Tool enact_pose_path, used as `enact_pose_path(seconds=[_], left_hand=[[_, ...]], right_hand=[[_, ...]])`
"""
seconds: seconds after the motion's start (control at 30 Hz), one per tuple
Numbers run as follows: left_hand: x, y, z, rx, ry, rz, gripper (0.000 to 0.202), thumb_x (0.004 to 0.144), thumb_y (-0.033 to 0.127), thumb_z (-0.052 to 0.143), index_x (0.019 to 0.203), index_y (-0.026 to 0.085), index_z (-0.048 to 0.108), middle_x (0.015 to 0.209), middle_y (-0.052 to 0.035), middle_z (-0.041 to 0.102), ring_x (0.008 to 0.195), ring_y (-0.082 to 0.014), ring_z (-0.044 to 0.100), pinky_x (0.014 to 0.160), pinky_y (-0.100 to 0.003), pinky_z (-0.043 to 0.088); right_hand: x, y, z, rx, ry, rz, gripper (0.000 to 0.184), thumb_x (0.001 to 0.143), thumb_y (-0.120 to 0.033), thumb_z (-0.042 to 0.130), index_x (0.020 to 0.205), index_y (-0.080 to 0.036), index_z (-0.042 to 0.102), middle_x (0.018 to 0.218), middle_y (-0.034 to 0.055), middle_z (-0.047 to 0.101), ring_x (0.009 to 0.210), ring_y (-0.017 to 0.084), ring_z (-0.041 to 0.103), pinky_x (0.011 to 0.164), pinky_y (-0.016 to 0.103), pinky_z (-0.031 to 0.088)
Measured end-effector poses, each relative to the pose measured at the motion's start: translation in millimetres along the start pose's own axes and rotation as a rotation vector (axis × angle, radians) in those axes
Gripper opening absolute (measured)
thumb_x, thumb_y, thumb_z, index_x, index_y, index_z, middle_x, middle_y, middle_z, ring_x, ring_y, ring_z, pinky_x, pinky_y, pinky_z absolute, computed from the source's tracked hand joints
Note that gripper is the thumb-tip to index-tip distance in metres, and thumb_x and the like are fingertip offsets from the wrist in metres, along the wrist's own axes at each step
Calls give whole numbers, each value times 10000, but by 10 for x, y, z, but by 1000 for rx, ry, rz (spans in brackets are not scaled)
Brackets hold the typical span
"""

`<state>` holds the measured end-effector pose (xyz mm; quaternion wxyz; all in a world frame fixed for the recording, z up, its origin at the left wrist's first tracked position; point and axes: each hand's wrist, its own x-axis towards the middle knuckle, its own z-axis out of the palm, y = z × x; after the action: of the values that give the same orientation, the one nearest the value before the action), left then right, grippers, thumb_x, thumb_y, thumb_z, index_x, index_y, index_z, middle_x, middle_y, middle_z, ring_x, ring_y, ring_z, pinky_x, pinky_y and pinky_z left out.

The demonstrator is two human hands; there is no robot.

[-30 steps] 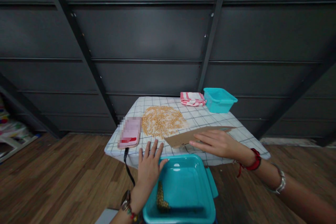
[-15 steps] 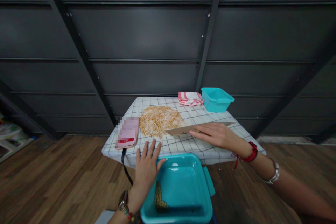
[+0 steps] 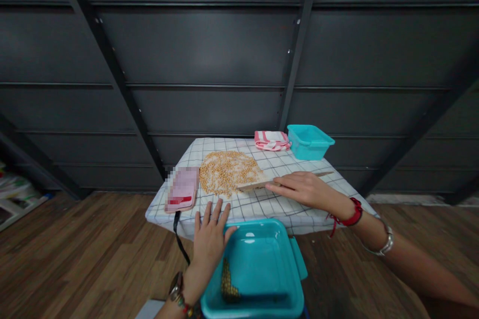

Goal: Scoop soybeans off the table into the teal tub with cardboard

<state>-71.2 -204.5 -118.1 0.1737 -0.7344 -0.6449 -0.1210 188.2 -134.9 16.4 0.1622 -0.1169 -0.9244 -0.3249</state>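
Observation:
A pile of yellow beans lies spread on a small table with a checked cloth. My right hand grips a strip of brown cardboard, held nearly on edge against the near right side of the pile. My left hand rests with fingers spread on the rim of a big teal tub held just below the table's near edge. A few beans lie in the tub's left corner.
A pink phone case with a black strap lies at the table's left. A folded pink-striped cloth and a small teal bin sit at the far right. A dark panelled wall stands behind; wood floor surrounds the table.
My right hand has tilted the cardboard from lying flat to nearly on edge and moved it up against the bean pile. My left hand and the tub have barely moved.

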Motion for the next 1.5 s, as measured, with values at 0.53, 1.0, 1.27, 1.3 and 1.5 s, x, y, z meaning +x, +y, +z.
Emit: enact_pose_path(seconds=[0.53, 1.0, 1.27, 1.3, 1.5], left_hand=[[0, -7, 17, 0, 21, 4, 487, 836, 477, 407, 1283, 285, 401, 1338, -63, 446, 1207, -330, 399, 933, -558, 323], [9, -21, 33, 28, 51, 17, 503, 826, 489, 432, 1286, 291, 382, 1333, -49, 446, 1197, -333, 413, 918, -565, 346], [12, -21, -3, 53, 23, 12, 515, 809, 495, 467, 1278, 296, 390, 1324, -46, 455, 1190, -326, 425, 910, -559, 366], [11, -21, -7, 56, 21, 11, 513, 810, 496, 465, 1277, 296, 391, 1324, -44, 454, 1190, -326, 424, 910, -559, 367], [-3, -33, -11, 52, 19, 13, 506, 819, 511, 437, 1278, 305, 385, 1336, -40, 439, 1201, -319, 414, 922, -548, 357]], right_hand=[[399, 346, 493, -39, 42, 82, 472, 843, -22, 384, 1267, -227, 416, 983, 27, 635, 723, 112, 560, 562, 244, 398], [202, 119, 167, 8, 107, 37, 399, 869, -30, 377, 1235, -176, 438, 1019, 51, 628, 805, 127, 576, 646, 270, 451], [-131, 126, -83, -14, 19, 22, 383, 863, 0, 332, 1195, -143, 457, 992, 81, 639, 816, 157, 600, 655, 295, 492], [-154, 127, -99, -15, 3, 24, 381, 864, -2, 328, 1193, -142, 459, 992, 83, 639, 822, 160, 601, 656, 297, 496], [-198, 98, -151, -22, -19, 11, 393, 857, 6, 321, 1190, -146, 463, 996, 82, 641, 825, 167, 608, 652, 301, 505]])
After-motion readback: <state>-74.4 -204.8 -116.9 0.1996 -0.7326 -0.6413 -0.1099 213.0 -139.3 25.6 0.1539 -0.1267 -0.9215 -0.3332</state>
